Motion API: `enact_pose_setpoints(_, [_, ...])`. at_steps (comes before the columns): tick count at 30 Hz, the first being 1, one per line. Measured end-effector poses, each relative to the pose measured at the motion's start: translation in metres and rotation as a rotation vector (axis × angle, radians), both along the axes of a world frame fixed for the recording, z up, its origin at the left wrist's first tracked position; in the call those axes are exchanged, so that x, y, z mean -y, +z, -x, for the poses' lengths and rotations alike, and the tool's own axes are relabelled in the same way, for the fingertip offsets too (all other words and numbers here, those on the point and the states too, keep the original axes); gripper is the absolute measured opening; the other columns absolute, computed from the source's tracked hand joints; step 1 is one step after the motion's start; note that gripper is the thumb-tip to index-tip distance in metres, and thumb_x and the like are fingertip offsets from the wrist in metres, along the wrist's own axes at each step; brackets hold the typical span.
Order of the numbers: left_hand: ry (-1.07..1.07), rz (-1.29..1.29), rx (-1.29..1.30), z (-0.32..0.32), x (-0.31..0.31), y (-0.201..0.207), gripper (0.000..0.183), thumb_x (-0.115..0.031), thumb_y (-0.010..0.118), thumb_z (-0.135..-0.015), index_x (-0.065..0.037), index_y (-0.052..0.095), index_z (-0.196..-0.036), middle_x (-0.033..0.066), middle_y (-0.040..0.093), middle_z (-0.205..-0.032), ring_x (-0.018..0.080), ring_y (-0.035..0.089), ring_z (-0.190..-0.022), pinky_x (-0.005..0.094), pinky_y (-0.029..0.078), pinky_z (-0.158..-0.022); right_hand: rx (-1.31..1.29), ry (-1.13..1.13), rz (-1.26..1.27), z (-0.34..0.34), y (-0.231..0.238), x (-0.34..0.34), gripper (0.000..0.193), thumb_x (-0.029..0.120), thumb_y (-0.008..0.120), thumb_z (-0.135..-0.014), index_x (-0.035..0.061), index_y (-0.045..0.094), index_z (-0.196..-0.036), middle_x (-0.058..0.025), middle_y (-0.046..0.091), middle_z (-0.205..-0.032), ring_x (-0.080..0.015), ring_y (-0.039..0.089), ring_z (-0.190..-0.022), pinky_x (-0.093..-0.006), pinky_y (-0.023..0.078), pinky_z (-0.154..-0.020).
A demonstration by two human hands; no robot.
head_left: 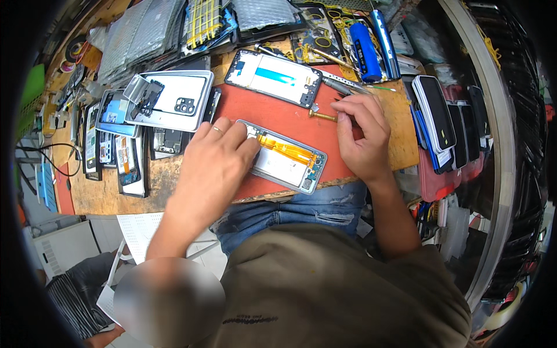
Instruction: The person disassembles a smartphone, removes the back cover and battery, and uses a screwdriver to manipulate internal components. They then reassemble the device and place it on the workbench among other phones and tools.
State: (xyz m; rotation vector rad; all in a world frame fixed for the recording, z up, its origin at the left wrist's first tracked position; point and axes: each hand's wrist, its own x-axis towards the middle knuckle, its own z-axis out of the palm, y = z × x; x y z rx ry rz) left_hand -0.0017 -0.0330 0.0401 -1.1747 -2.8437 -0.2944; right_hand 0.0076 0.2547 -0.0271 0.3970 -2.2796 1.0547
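Note:
An opened phone (287, 159) with orange flex ribbons and exposed circuit boards lies on the red mat (336, 153), near the front edge of the bench. My left hand (217, 153), with a ring on one finger, is closed over the phone's left end; its curled fingers hide that part. Between the fingertips of my right hand (366, 136), to the right of the phone, is a brass-coloured screwdriver (321, 115) with its capped end pointing left. Farther back lies a phone frame (272, 77) with a blue strip across it.
Stacked phone shells (174, 98) and opened phones stand at left. Behind are bubble-wrapped parts (139, 40), a blue cylinder (364, 52) and tweezers (348, 82). More phones (435, 110) are piled at right. A seated person (81, 296) is at the lower left.

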Motion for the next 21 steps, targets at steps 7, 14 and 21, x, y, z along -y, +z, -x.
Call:
enact_pose_setpoints(7, [-0.157, 0.015, 0.285, 0.033, 0.009, 0.006, 0.016, -0.001, 0.075, -0.090, -0.003, 0.066, -0.102, 0.0141, 0.064, -0.099, 0.0361, 0.062, -0.101, 0.0458, 0.050, -0.091, 0.072, 0.011, 0.087, 0.003, -0.003, -0.001, 0.019, -0.010, 0.068, -0.087, 0.0011, 0.076, -0.100, -0.0114, 0.070, -0.098, -0.0301, 0.066, -0.092, -0.0408, 0.054, -0.078])
enact_pose_setpoints(14, [0.151, -0.230, 0.152, 0.036, 0.012, 0.026, 0.014, 0.003, 0.075, -0.089, -0.001, 0.067, -0.101, 0.0168, 0.066, -0.093, 0.0395, 0.063, -0.094, 0.0486, 0.051, -0.084, 0.005, 0.018, 0.102, 0.005, -0.003, -0.003, 0.019, -0.010, 0.068, -0.086, 0.0009, 0.075, -0.099, -0.0113, 0.069, -0.096, -0.0297, 0.066, -0.089, -0.0402, 0.054, -0.074])
enact_pose_setpoints(21, [0.122, -0.163, 0.138, 0.033, 0.009, 0.016, 0.009, -0.002, 0.074, -0.092, -0.001, 0.068, -0.098, 0.0145, 0.064, -0.095, 0.0385, 0.062, -0.096, 0.0486, 0.050, -0.085, 0.072, 0.042, 0.185, -0.005, 0.006, -0.001, 0.021, -0.013, 0.068, -0.087, 0.0006, 0.075, -0.102, -0.0118, 0.069, -0.095, -0.0242, 0.067, -0.077, -0.0348, 0.053, -0.064])
